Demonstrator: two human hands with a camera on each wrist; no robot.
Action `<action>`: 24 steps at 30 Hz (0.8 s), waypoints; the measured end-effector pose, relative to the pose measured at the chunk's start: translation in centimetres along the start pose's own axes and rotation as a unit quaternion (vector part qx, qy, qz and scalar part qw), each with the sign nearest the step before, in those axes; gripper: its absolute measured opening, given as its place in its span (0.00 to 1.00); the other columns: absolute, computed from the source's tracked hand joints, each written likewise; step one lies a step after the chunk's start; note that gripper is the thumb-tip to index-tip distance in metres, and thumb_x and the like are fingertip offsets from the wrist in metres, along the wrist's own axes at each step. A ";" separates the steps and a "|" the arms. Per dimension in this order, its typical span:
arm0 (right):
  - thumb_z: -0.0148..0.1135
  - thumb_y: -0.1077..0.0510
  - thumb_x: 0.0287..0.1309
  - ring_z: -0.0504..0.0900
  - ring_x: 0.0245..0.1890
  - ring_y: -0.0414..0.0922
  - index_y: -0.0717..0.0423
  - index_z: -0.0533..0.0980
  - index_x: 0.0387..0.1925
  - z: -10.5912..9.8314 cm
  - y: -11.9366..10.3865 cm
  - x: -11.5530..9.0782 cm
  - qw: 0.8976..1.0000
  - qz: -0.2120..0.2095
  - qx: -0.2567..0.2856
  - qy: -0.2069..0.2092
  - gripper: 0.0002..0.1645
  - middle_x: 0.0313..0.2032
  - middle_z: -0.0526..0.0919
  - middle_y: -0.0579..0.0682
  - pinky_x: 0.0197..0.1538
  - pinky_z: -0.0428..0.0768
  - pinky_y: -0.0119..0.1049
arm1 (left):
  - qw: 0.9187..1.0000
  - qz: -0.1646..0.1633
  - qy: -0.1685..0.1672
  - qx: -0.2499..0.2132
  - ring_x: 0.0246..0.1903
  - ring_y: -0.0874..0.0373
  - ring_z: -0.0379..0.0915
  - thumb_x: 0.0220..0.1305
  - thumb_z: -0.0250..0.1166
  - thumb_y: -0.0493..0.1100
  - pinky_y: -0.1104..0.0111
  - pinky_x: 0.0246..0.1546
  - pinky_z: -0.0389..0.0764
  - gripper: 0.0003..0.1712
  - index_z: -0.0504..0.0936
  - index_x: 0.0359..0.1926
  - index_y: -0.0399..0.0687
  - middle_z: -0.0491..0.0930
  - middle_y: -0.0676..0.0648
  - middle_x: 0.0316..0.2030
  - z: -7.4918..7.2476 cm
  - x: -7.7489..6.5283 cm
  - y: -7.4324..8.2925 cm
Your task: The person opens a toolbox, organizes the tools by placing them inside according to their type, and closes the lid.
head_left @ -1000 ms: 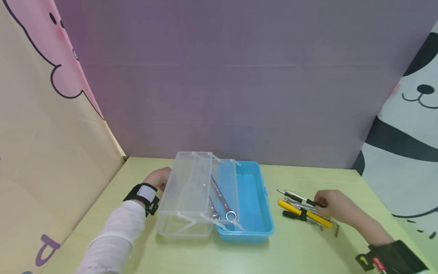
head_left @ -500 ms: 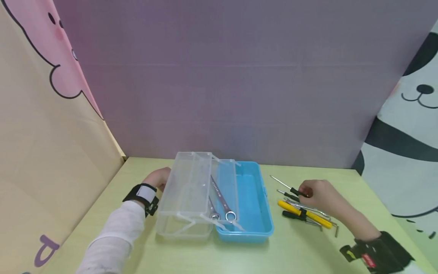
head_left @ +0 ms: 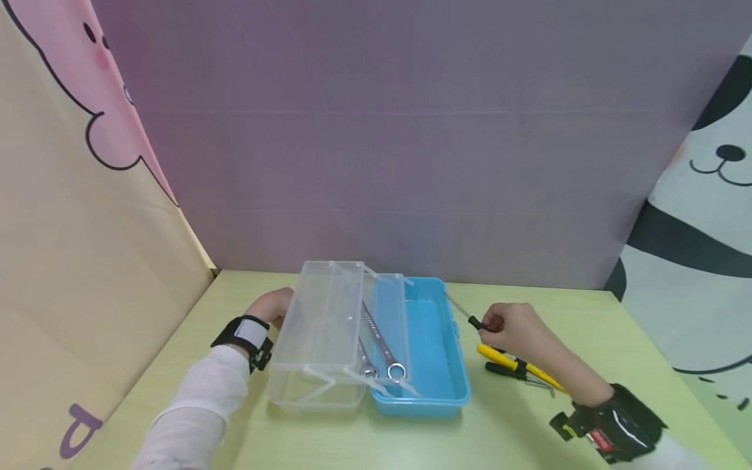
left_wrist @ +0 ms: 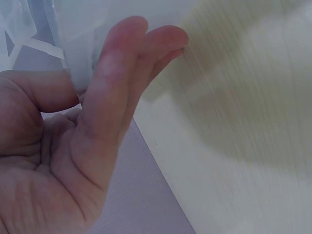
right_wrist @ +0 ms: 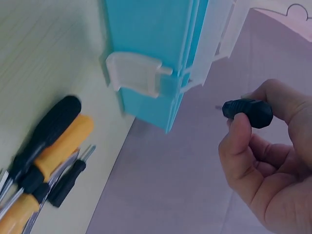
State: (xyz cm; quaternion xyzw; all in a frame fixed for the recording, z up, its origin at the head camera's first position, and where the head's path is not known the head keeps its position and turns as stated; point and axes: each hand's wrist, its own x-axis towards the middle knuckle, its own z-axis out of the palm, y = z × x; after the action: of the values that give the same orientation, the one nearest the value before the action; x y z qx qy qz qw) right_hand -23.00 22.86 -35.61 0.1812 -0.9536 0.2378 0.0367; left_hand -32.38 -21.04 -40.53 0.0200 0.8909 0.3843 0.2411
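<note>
In the head view my right hand (head_left: 519, 329) pinches a small screwdriver (head_left: 477, 322) by its black handle, the thin metal shaft slanting up-left to the blue box's right rim. The right wrist view shows thumb and finger on the black handle (right_wrist: 247, 111). My left hand (head_left: 273, 305) is at the left side of the toolbox's clear lid (head_left: 320, 326); in the left wrist view its thumb and fingers (left_wrist: 114, 73) pinch the lid's edge. The blue toolbox (head_left: 437, 339) stands with its lid swung left. Two wrenches (head_left: 384, 343) lie in its clear tray (head_left: 384, 294).
Yellow-handled tools (head_left: 499, 356), a black-handled one (head_left: 502, 371) and a hex key lie on the table right of the box. A small black screwdriver (right_wrist: 68, 183) lies beside them. A grey-purple panel (head_left: 411, 163) rises behind the table.
My right hand has lifted the small screwdriver off the pile and carried it left toward the blue toolbox. The left hand and lid have stayed put.
</note>
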 end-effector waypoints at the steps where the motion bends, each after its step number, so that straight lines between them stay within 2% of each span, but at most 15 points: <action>1: 0.65 0.61 0.47 0.73 0.18 0.36 0.56 0.76 0.25 0.2 -0.3 0.1 1.000 0.004 0.004 -0.002 0.04 0.20 0.78 0.42 0.22 0.74 0.27 | 1.000 0.000 0.001 -0.001 0.23 0.55 0.81 0.61 0.60 0.36 0.64 0.26 0.83 0.07 0.79 0.28 0.37 0.82 0.43 0.27 0.0 0.0 0.0; 8: 0.65 0.62 0.45 0.72 0.16 0.36 0.57 0.76 0.21 1.7 -1.8 0.7 1.000 0.003 -0.006 -0.004 0.05 0.17 0.77 0.43 0.21 0.73 0.29 | 1.000 0.000 0.002 -0.001 0.23 0.55 0.81 0.61 0.60 0.36 0.64 0.26 0.83 0.07 0.78 0.28 0.36 0.81 0.42 0.27 0.0 0.0 0.0; 12: 0.65 0.63 0.45 0.71 0.15 0.37 0.57 0.75 0.19 2.3 -2.7 1.1 1.000 0.018 -0.015 -0.013 0.06 0.15 0.76 0.44 0.21 0.72 0.30 | 1.000 -0.001 0.003 0.000 0.23 0.55 0.80 0.61 0.59 0.35 0.65 0.26 0.83 0.07 0.78 0.28 0.36 0.81 0.42 0.27 0.0 0.0 0.1; 18: 0.66 0.62 0.43 0.71 0.13 0.39 0.56 0.73 0.13 3.2 -4.6 1.7 0.998 0.038 -0.028 -0.035 0.11 0.12 0.73 0.45 0.20 0.71 0.31 | 1.000 -0.002 0.005 0.000 0.22 0.55 0.80 0.62 0.59 0.35 0.65 0.25 0.83 0.07 0.78 0.27 0.37 0.81 0.43 0.27 0.0 -0.1 0.2; 24: 0.67 0.61 0.44 0.70 0.14 0.40 0.55 0.72 0.10 4.6 -6.1 2.2 0.994 0.068 -0.049 -0.069 0.15 0.11 0.70 0.46 0.19 0.70 0.29 | 1.000 -0.001 -0.006 -0.001 0.23 0.55 0.80 0.62 0.59 0.35 0.65 0.26 0.83 0.07 0.77 0.27 0.37 0.81 0.42 0.28 -0.1 -0.3 0.5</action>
State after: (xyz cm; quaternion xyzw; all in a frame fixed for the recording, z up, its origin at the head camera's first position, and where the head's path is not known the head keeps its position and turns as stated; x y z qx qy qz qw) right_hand -22.78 14.98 -36.64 0.1298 -0.9745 0.1791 -0.0370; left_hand -32.25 -20.84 -40.04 0.0214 0.8889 0.3850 0.2473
